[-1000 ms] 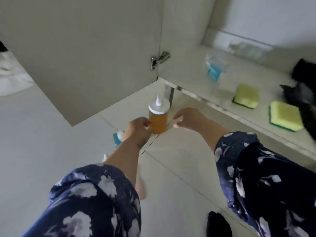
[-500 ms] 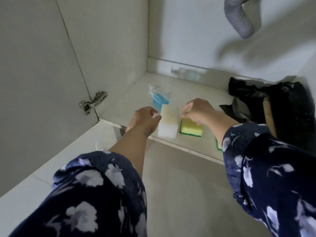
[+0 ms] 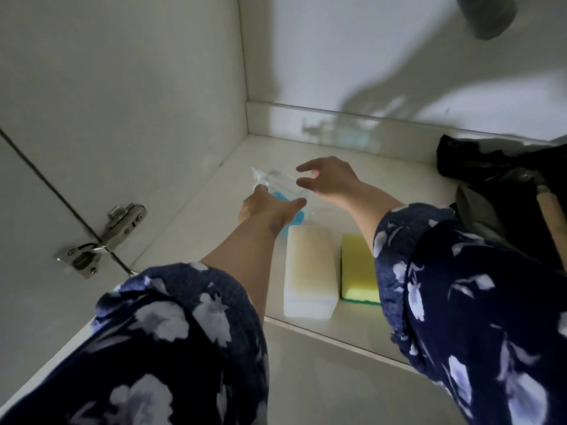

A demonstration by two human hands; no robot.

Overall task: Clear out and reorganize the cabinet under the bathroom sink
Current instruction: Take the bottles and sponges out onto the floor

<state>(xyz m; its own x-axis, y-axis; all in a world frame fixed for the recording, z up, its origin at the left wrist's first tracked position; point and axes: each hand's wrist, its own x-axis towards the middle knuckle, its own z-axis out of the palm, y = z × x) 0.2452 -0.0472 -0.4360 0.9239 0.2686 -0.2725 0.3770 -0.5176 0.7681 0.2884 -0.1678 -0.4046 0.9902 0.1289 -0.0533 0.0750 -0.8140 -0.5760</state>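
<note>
Both my arms reach into the cabinet (image 3: 190, 216) under the sink. A clear spray bottle with blue liquid (image 3: 277, 187) stands on the cabinet floor toward the back left. My left hand (image 3: 270, 207) is at its near side with fingers spread, partly covering it; I cannot tell whether it touches. My right hand (image 3: 328, 177) hovers just right of the bottle, thumb and fingers apart, holding nothing. A white sponge block (image 3: 308, 271) lies near the front edge, with a yellow and green sponge (image 3: 357, 271) beside it on the right.
A black bag (image 3: 506, 167) and a tool with a wooden handle (image 3: 552, 216) fill the cabinet's right side. A grey drain pipe (image 3: 484, 13) hangs at the top right. The door hinge (image 3: 101, 240) is on the left. Pale floor tiles (image 3: 337, 378) lie in front.
My view and both hands left the orange bottle on the floor and moved into the cabinet. The hands passed over the sponges and now frame the spray bottle farther back.
</note>
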